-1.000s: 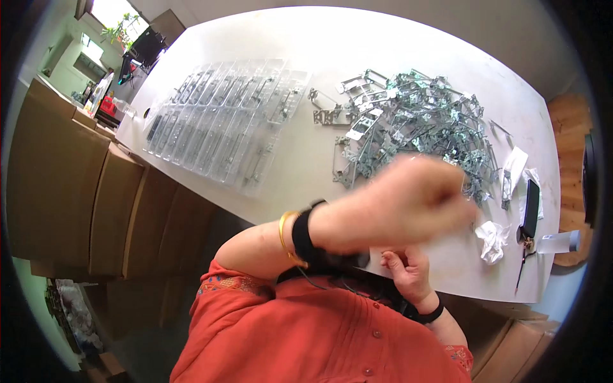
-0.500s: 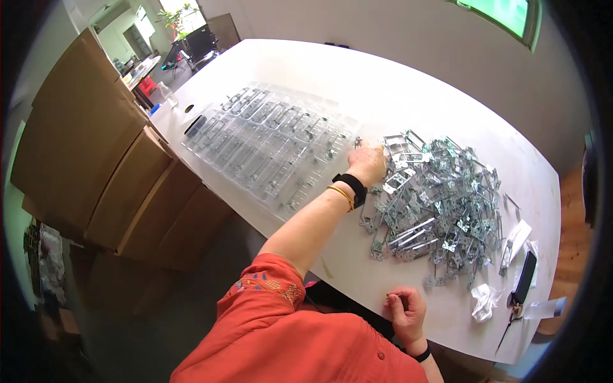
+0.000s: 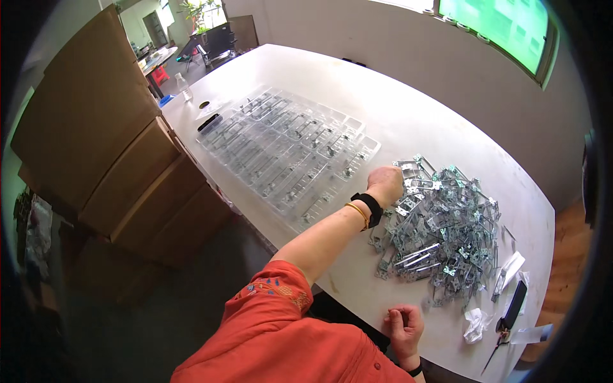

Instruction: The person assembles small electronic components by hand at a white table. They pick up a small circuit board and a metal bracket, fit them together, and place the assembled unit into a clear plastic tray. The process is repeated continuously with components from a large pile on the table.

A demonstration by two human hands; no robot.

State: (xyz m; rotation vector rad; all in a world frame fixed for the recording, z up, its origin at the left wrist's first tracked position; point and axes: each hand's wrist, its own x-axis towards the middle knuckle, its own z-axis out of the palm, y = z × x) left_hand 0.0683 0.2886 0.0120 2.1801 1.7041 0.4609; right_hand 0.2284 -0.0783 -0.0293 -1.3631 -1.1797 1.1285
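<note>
My left hand [image 3: 385,185] reaches out across the white table [image 3: 408,115] and rests on the left edge of a heap of small metal brackets [image 3: 440,233]. Its fingers curl down into the pieces, and what they grip is hidden. A black wristband and a gold bangle sit on that wrist. Just left of the hand lies a clear plastic tray [image 3: 287,153] with rows of slots, some holding metal parts. My right hand [image 3: 402,327] rests at the table's near edge, fingers pinched together, apart from the heap.
Large cardboard boxes [image 3: 96,153] stand stacked along the table's left side. Crumpled white paper [image 3: 476,324], a black flat object [image 3: 514,305] and scissors [image 3: 497,348] lie at the near right corner. A small bottle [image 3: 185,86] and a black item stand beyond the tray.
One second ago my left hand was raised close to my chest; it has swung out to the heap's edge. My right hand stays at the table's near edge.
</note>
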